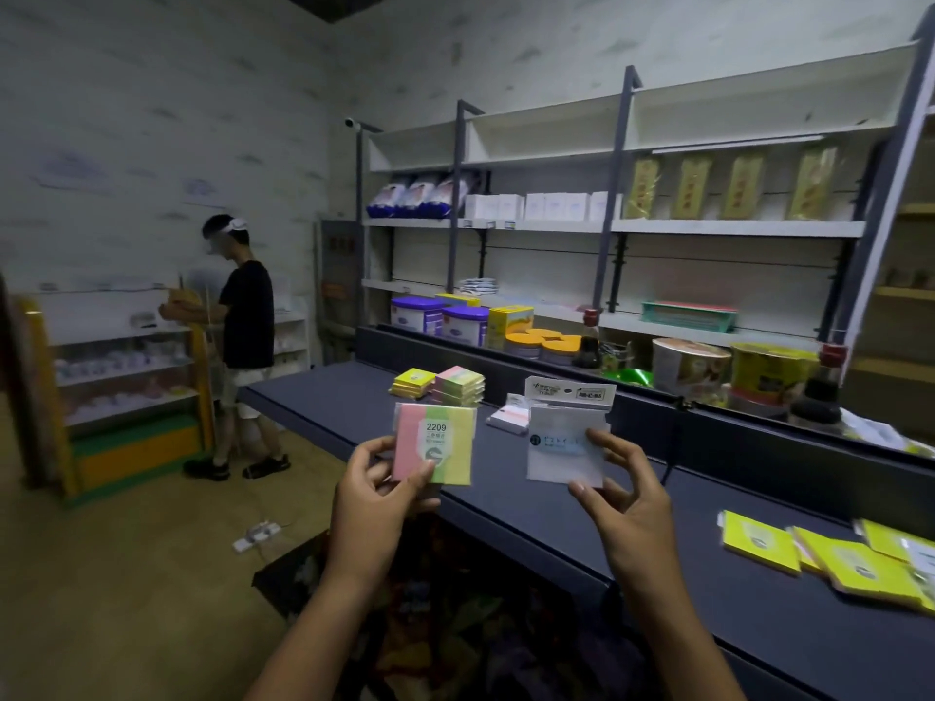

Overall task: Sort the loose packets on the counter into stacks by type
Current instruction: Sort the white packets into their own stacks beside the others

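Left hand [372, 490] is pinching a pink, green and yellow sticky-note packet [436, 444], and the right hand [625, 498] has its fingers and thumb around a white packet [565, 450], both held up over the dark counter [582, 503]. Further back on the counter sit two small stacks, yellow packets [412, 383] right beside multicolour ones [459, 385], with a white packet [508, 419] lying nearby. More loose yellow packets [830, 559] are spread out over to the right.

- We see a pale wall [152, 93] and a tan floor [126, 574], dimly lit.
- We face white shelves [733, 227] behind the dark counter [531, 498].
- A yellow rack [126, 376] stands left.
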`<state>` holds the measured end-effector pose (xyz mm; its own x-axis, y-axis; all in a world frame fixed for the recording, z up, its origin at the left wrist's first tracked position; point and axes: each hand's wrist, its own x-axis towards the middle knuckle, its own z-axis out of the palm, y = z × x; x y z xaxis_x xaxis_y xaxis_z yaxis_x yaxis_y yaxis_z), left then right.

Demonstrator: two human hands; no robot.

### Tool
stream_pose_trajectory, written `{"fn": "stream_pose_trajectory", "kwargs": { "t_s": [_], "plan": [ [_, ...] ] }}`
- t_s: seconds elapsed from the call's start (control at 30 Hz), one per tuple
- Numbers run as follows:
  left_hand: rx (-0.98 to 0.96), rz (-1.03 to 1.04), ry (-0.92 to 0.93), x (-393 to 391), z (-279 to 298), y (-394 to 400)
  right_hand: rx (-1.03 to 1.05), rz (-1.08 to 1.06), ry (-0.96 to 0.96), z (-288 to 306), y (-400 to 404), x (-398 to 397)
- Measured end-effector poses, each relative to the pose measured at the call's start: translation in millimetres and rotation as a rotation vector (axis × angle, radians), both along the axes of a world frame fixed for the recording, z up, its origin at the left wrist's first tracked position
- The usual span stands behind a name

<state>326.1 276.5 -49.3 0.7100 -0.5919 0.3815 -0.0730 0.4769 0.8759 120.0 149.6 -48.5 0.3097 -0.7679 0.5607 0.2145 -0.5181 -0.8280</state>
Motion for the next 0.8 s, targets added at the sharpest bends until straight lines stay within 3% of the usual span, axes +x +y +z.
{"fn": "stream_pose_trajectory", "kwargs": {
  "t_s": [0.47,0.8],
  "plan": [
    [-0.036,0.014,0.013,103,7,-123,-0.022,-0.041,-0.009,9,-115,103],
    [-0.07,-0.097,0.035,176,3,-215,-0.046,-0.178,0.086,15,-163,154]
  ]
}}
